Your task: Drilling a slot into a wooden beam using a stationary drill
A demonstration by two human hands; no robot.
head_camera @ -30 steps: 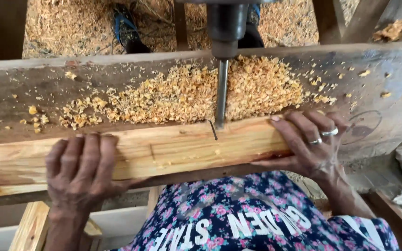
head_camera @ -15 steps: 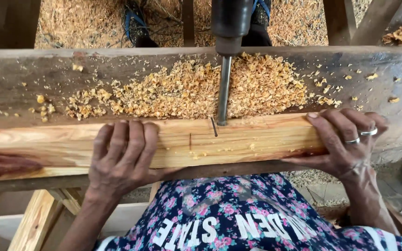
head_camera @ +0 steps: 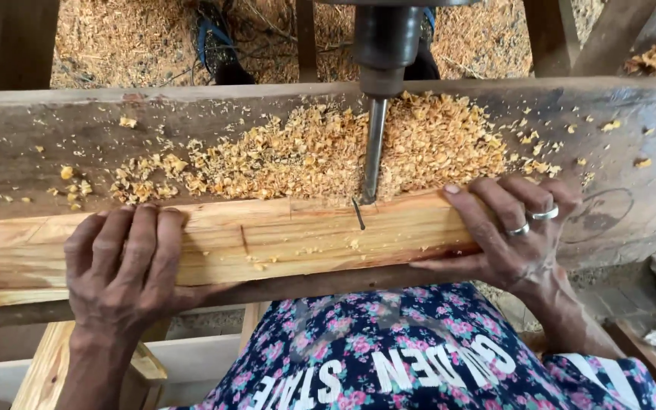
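In the head view, the left hand (head_camera: 125,266) lay flat on top of a pale wooden plank (head_camera: 267,239), fingers stretched forward over its far edge and thumb hooked under the near edge, so it gripped the plank from above. The right hand (head_camera: 512,231) clasped the plank's right end, fingers spread wide over the top and curled round the end, with two rings (head_camera: 533,221) on them. The plank ran lengthwise between both hands, resting against a grey, weathered wooden bench (head_camera: 55,144) just beyond the fingertips. A drill bit (head_camera: 373,152) came down from a dark chuck (head_camera: 386,42) between the hands, nearer the right one, its tip meeting the plank's far edge beside a short dark mark (head_camera: 358,215). A heap of yellow wood chips (head_camera: 320,152) lay on the bench beyond both hands, round the bit. Below the wrists showed a flowered garment (head_camera: 419,357); sawdust (head_camera: 115,38) covered the ground beyond the bench
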